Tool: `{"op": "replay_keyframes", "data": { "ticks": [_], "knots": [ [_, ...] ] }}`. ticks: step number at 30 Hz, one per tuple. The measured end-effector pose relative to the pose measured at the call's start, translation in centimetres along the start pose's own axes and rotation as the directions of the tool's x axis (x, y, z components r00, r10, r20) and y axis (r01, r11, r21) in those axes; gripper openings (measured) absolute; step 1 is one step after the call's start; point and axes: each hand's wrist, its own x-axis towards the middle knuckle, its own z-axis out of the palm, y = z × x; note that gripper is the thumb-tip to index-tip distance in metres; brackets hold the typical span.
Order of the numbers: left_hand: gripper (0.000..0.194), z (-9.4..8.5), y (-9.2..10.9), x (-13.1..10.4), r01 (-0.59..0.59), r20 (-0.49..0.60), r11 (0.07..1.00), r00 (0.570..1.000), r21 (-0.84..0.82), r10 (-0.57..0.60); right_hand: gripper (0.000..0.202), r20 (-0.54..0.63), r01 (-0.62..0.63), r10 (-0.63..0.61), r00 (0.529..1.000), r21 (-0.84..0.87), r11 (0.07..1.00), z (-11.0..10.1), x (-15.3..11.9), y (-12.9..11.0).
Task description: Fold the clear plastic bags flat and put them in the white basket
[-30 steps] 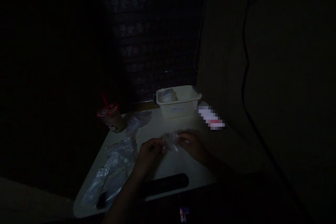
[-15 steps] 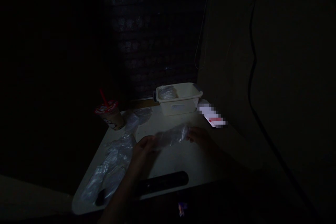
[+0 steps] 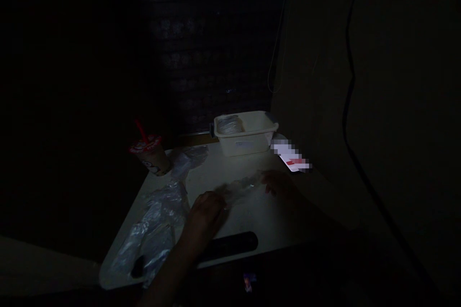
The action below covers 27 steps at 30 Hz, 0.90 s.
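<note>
A clear plastic bag [image 3: 241,191] stretches between my two hands, low over the middle of a white table [image 3: 252,218]. My left hand [image 3: 209,206] is closed on the bag's left end, its back turned up. At the bag's right end is my right hand [image 3: 275,183], dark and partly blurred, with bent fingers; whether it grips the plastic cannot be made out. More crumpled clear bags [image 3: 158,211] lie along the table's left side. Behind the hands stands a cream bin [image 3: 247,145] with a bundle of clear plastic [image 3: 230,124] in its left part.
A cup [image 3: 154,162] with a red lid and red straw stands at the back left. A lit phone [image 3: 291,157] lies right of the bin. Near the front edge is a dark slot [image 3: 237,243]. A black cable [image 3: 347,105] hangs along the right wall.
My left hand has rolled palm-down and moved slightly right. My right hand has shifted a little right. The bag has dropped lower and looks more crumpled.
</note>
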Motion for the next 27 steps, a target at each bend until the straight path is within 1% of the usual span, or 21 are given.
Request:
{"op": "replay_keyframes", "data": {
  "ticks": [1, 3, 4, 5, 6, 8, 9, 10, 11, 13, 15, 18, 21, 25, 27],
  "knots": [
    [0.013, 0.1, 0.3, -0.2, -0.010, 0.039, 1.000, 0.999, 0.006, 0.010, 0.020, -0.044, 0.022, -0.022, 0.999, -0.019, 1.000, -0.1, 0.1, 0.4],
    [0.014, 0.2, 0.8, -0.5, -0.005, 0.136, 0.999, 0.991, -0.035, 0.009, 0.023, -0.136, 0.068, -0.079, 0.987, -0.082, 0.994, -0.4, 0.3, 1.0],
    [0.016, 0.2, 1.0, -0.6, 0.018, 0.164, 0.997, 0.986, -0.070, -0.006, 0.024, -0.156, 0.089, -0.111, 0.982, -0.140, 0.986, -0.6, 0.3, 1.1],
    [0.019, 0.2, 1.1, -0.7, 0.055, 0.175, 0.993, 0.984, -0.108, -0.035, 0.024, -0.143, 0.116, -0.150, 0.978, -0.217, 0.969, -0.7, 0.2, 1.1],
    [0.022, 0.1, 1.1, -0.7, 0.109, 0.172, 0.984, 0.982, -0.139, -0.084, 0.022, -0.106, 0.162, -0.203, 0.973, -0.308, 0.938, -0.7, 0.1, 1.0],
    [0.028, 0.2, 0.8, -0.6, 0.229, 0.135, 0.960, 0.969, -0.161, -0.208, 0.021, 0.041, 0.291, -0.308, 0.950, -0.470, 0.833, -0.3, -0.3, 0.5],
    [0.029, 0.4, 0.5, -0.4, 0.274, 0.131, 0.949, 0.958, -0.153, -0.255, 0.021, 0.126, 0.359, -0.345, 0.930, -0.512, 0.781, 0.0, -0.6, 0.2],
    [0.030, 0.6, 0.2, -0.3, 0.297, 0.145, 0.945, 0.950, -0.138, -0.277, 0.021, 0.193, 0.417, -0.374, 0.907, -0.536, 0.734, 0.4, -0.8, -0.2],
    [0.031, 0.9, 0.0, -0.1, 0.295, 0.172, 0.947, 0.947, -0.123, -0.273, 0.021, 0.238, 0.458, -0.394, 0.888, -0.551, 0.698, 0.9, -1.1, -0.5],
    [0.033, 1.4, -0.2, 0.1, 0.255, 0.244, 0.962, 0.943, -0.095, -0.226, 0.019, 0.285, 0.496, -0.410, 0.866, -0.581, 0.645, 1.9, -1.4, -1.2],
    [0.036, 1.8, -0.1, 0.2, 0.216, 0.307, 0.976, 0.931, -0.034, -0.196, 0.020, 0.305, 0.499, -0.401, 0.864, -0.629, 0.596, 2.7, -1.6, -1.7],
    [0.041, 2.0, 0.5, 0.2, 0.202, 0.362, 0.972, 0.903, 0.119, -0.232, 0.013, 0.339, 0.498, -0.370, 0.865, -0.676, 0.544, 3.2, -1.5, -2.1],
    [0.045, 1.8, 0.9, 0.1, 0.214, 0.398, 0.958, 0.875, 0.190, -0.275, 0.014, 0.374, 0.531, -0.380, 0.846, -0.662, 0.530, 3.0, -1.4, -2.2],
    [0.048, 1.6, 0.7, 0.1, 0.243, 0.431, 0.948, 0.848, 0.204, -0.310, 0.013, 0.418, 0.595, -0.424, 0.803, -0.589, 0.547, 2.5, -1.5, -1.7],
    [0.048, 1.7, 0.6, 0.0, 0.242, 0.455, 0.949, 0.836, 0.200, -0.308, 0.019, 0.429, 0.609, -0.432, 0.794, -0.564, 0.558, 2.5, -1.5, -1.4]
  ]
}}
